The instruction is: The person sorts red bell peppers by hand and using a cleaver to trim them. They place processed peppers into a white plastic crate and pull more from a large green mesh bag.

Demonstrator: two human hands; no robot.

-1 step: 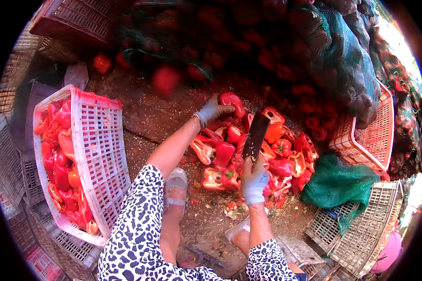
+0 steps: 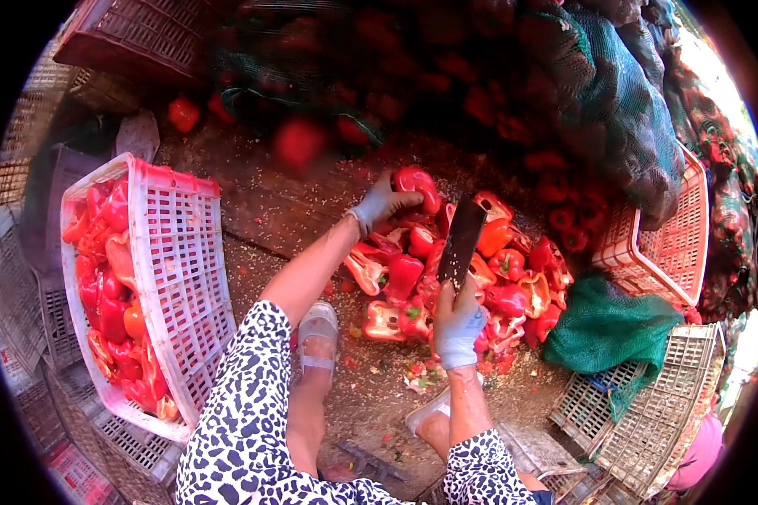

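My left hand [image 2: 381, 204], in a pale glove, is closed around a whole red bell pepper [image 2: 417, 187] at the far edge of a pile. In my gloved right hand [image 2: 459, 324] is a cleaver [image 2: 461, 240], its broad dark blade pointing away from me and slightly right. The blade stands above the pile, apart from the held pepper. Beneath and between my hands lies the heap of red bell peppers [image 2: 403, 276], many cut open with pale insides showing. My right fingers wrap the cleaver's handle and mostly hide it.
At left, a white-and-red plastic crate [image 2: 181, 278] lies tilted, full of red pepper pieces. Green net sacks [image 2: 623, 109] stand at the far right beside an orange-pink crate [image 2: 669, 244]. Green netting [image 2: 606, 328] and worn crates [image 2: 661, 404] lie nearer. Seeds cover the floor [image 2: 269, 202].
The cleaver's blade has shifted up very slightly. My left hand keeps its hold on the red bell pepper in the same place.
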